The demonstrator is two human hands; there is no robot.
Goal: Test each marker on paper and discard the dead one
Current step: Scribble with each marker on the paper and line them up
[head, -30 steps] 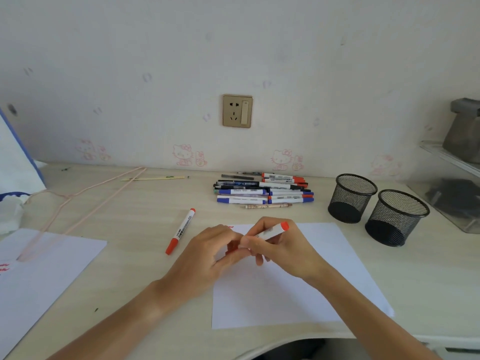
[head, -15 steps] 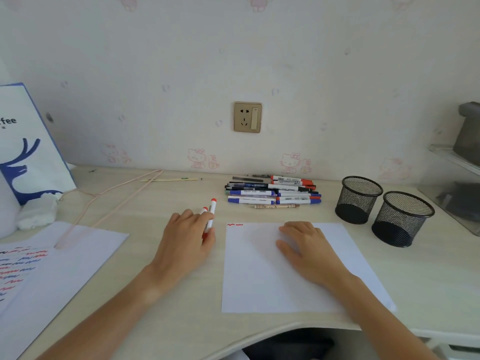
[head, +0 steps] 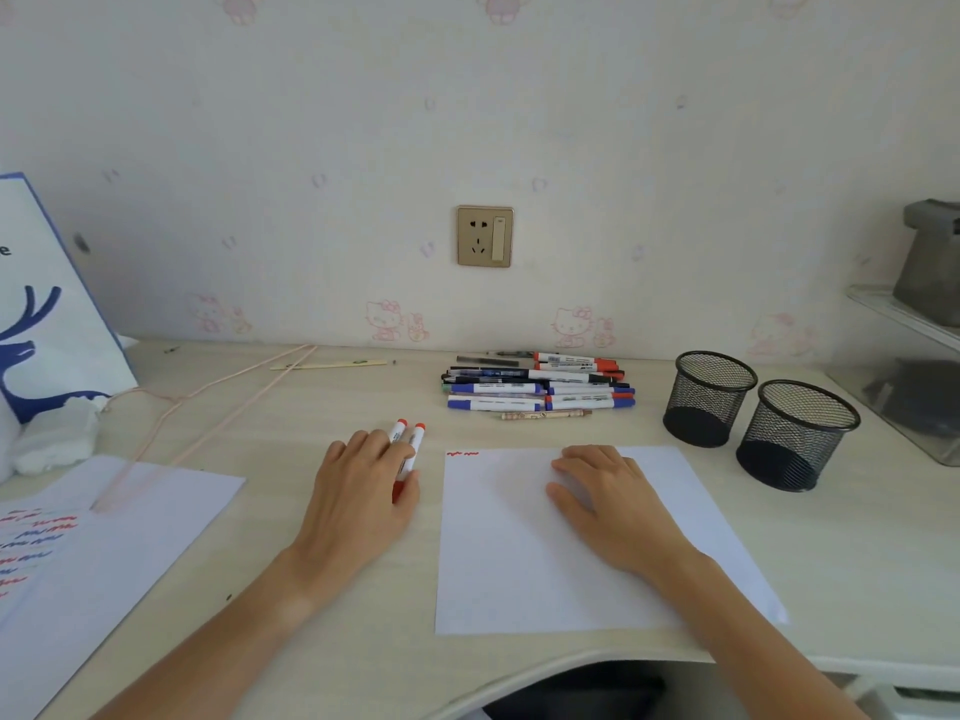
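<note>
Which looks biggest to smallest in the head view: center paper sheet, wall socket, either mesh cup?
1. center paper sheet, largest by far.
2. Mesh cups: near mesh cup and far mesh cup look alike, no ranking.
3. wall socket, smallest.

The left hand (head: 358, 491) covers the lower parts of two red markers (head: 410, 449), so only their upper ends and a bit of red cap show. The print on the markers in the pile (head: 540, 389) is too small to read. The bag (head: 41, 314) and the scribbled sheet (head: 78, 553) are cut by the left edge. The grey object on the shelf (head: 930, 262) is cut by the right edge. Both forearms leave the picture at the bottom edge.
</note>
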